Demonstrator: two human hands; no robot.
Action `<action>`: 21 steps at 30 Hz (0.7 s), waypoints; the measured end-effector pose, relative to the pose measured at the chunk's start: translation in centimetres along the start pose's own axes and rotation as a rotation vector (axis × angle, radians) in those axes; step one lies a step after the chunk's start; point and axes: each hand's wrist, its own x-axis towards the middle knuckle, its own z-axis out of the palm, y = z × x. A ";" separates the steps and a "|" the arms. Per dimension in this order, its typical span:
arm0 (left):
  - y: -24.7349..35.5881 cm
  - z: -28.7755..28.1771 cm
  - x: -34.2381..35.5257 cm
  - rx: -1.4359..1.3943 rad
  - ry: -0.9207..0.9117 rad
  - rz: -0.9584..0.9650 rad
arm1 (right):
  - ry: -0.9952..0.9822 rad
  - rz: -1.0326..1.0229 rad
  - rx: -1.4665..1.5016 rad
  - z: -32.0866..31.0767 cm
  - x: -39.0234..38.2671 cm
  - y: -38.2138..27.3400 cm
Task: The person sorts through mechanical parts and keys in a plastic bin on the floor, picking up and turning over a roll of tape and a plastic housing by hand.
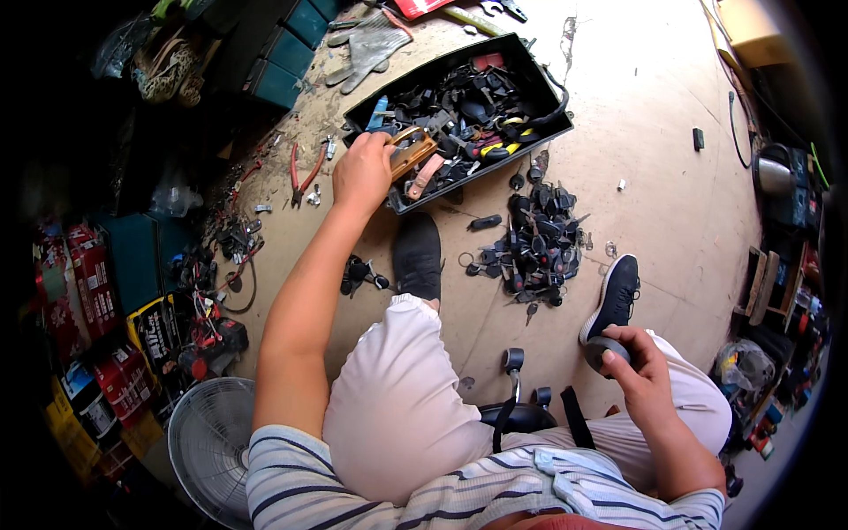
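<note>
Holding a brown piece (415, 157) by its left end with the left hand (363, 172), upper centre of frame, fingers closed narrow on it, though partly hidden from view. Found over the lower-left part of the black bin (537, 79); cannot tell if touching the key fobs (477, 113) underneath. Pinching a dark rounded piece (607, 355) between thumb and fingers of the right hand (645, 375), lower right of frame, just beside the dark shoe (620, 291) and well apart from the bin. To handle well, probably best to grip the brown piece firmly by its end, lift straight up first, then clear the bin's near wall without dragging out the pinkish strip (426, 177) just below. Worth turning the dark rounded piece with light thumb pressure, not squeezing hard, for a proper look at its faces. Better to mind the loose key pile (541, 243) at centre right and the small key cluster (358, 276) under the left forearm: easy to knock or mix. Also avoid brushing the red-handled pliers (295, 163), left of the wrist.
</note>
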 end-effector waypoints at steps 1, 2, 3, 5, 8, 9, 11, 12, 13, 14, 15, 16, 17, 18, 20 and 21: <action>0.4 -0.2 0.1 0.026 0.008 -0.010 | 0.001 -0.004 -0.011 0.0 0.0 0.1; 0.9 -0.4 0.3 0.051 0.015 -0.019 | 0.003 -0.007 -0.022 -0.1 0.0 0.1; 1.1 -0.7 0.4 0.081 0.024 -0.034 | -0.001 -0.008 -0.026 -0.2 0.0 0.2; 1.1 -0.4 1.1 0.100 0.077 -0.016 | -0.006 -0.010 -0.033 -0.3 -0.1 0.2; 2.2 0.3 2.4 0.094 0.163 0.045 | -0.007 -0.008 -0.024 -0.1 -0.2 -0.2; 2.7 0.9 2.8 0.072 0.171 0.100 | -0.013 -0.013 -0.029 -0.1 -0.3 -0.3; 3.8 2.2 3.5 -0.003 0.118 0.225 | -0.022 -0.022 -0.035 0.0 -0.4 -0.5; 4.9 2.9 4.0 0.000 0.062 0.229 | -0.018 -0.018 -0.034 0.0 -0.5 -0.7; 5.2 3.8 4.4 0.022 0.030 0.280 | -0.025 -0.017 -0.038 0.1 -0.5 -1.0; 5.4 4.6 4.9 0.050 -0.014 0.315 | -0.032 -0.016 -0.042 0.1 -0.6 -1.1; 5.8 5.6 5.5 0.070 -0.057 0.356 | -0.032 -0.025 -0.045 0.0 -0.6 -1.0; 6.4 6.3 6.1 0.118 -0.107 0.366 | -0.035 -0.033 -0.047 -0.1 -0.6 -0.8; 6.8 6.9 6.6 0.167 -0.156 0.374 | -0.039 -0.042 -0.050 -0.2 -0.6 -0.7; 7.4 7.3 7.1 0.215 -0.206 0.386 | -0.038 -0.043 -0.041 -0.2 -0.7 -0.7; 8.2 7.9 7.8 0.279 -0.259 0.411 | -0.039 -0.046 -0.025 -0.2 -0.8 -0.8; 8.5 8.1 8.1 0.311 -0.288 0.425 | -0.043 -0.045 -0.020 -0.2 -0.9 -0.8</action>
